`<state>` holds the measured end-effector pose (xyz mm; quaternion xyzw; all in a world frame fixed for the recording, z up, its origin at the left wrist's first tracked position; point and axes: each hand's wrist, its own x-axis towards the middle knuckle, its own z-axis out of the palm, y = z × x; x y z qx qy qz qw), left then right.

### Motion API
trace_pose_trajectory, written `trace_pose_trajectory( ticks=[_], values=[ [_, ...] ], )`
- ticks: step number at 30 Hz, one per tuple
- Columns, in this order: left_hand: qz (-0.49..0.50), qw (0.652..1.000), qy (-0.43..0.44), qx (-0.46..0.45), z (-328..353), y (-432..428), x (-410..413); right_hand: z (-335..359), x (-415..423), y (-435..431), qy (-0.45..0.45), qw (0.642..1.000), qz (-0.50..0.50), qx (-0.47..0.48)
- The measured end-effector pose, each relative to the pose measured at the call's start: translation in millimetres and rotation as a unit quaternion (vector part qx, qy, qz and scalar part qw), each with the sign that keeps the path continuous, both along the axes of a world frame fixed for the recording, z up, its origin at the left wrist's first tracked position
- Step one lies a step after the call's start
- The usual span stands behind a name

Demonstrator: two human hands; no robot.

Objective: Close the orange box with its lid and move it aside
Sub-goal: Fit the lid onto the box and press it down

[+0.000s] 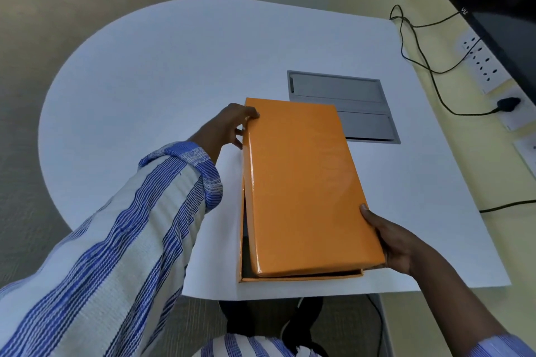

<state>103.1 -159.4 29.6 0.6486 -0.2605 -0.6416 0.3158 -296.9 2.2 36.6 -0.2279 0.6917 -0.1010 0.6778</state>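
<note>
An orange lid [304, 182] lies skewed over the orange box [301, 278], whose near rim and left wall still show with a dark gap beside them. Both stand on the white table [145, 81] near its front edge. My left hand [226, 127] grips the lid's far left corner. My right hand [388, 240] holds the lid's near right corner from the side. The lid sits slightly raised and turned relative to the box.
A grey cable hatch [359, 101] is set into the table just behind the box. Black cables [429, 66] run along the right to a white socket strip [484, 64] and a plug [507, 104]. A dark monitor edge [507, 38] is at far right.
</note>
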Motion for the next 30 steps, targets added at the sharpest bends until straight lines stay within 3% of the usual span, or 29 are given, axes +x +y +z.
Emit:
trace_pose_trajectory(
  ticks=[5, 8, 12, 30],
  values=[
    [-0.008, 1.000, -0.019, 0.004, 3.9, -7.0, -0.2, 2.5, -4.5, 3.5, -0.011, 0.996, 0.049, 0.073],
    [-0.041, 0.999, -0.026, 0.014, 6.7, -8.2, -0.1, 0.5, -7.7, 13.3, -0.083, 0.983, 0.037, 0.160],
    [-0.047, 0.998, -0.032, 0.012, 3.3, -6.8, 1.4, -2.0, -1.8, 21.5, -0.158, 0.978, -0.017, 0.135],
    [-0.026, 0.994, -0.097, -0.033, -10.0, -2.3, -7.4, 2.8, 6.0, 19.8, 0.005, 0.998, 0.023, 0.059]
  ],
)
